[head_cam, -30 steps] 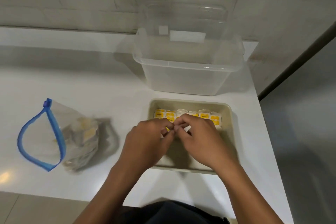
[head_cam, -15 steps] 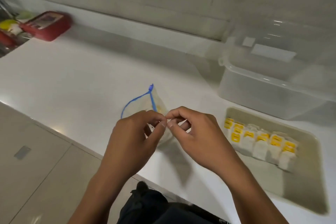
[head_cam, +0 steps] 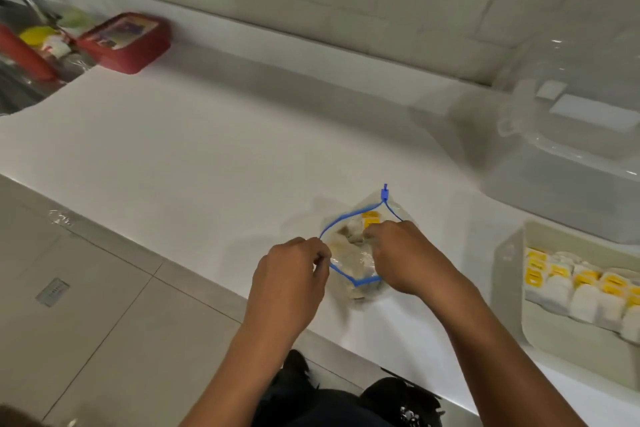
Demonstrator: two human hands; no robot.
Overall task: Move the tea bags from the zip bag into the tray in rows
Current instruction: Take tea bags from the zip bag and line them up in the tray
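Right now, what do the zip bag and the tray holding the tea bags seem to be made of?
The zip bag: thin clear plastic film, glossy and crumpled, contents showing through, with a blue zip strip. The tray: pale beige, smooth matte walls with rounded corners, probably moulded plastic, though enamelled metal can't be excluded.

— Where are your hands?
— Both arms reach up from the bottom of the frame to just right of center. My left hand (head_cam: 290, 282) pinches the bag's (head_cam: 349, 262) blue rim, fingers curled.
— And the right?
— My right hand (head_cam: 403, 255) has its fingertips dipped inside the bag's mouth.
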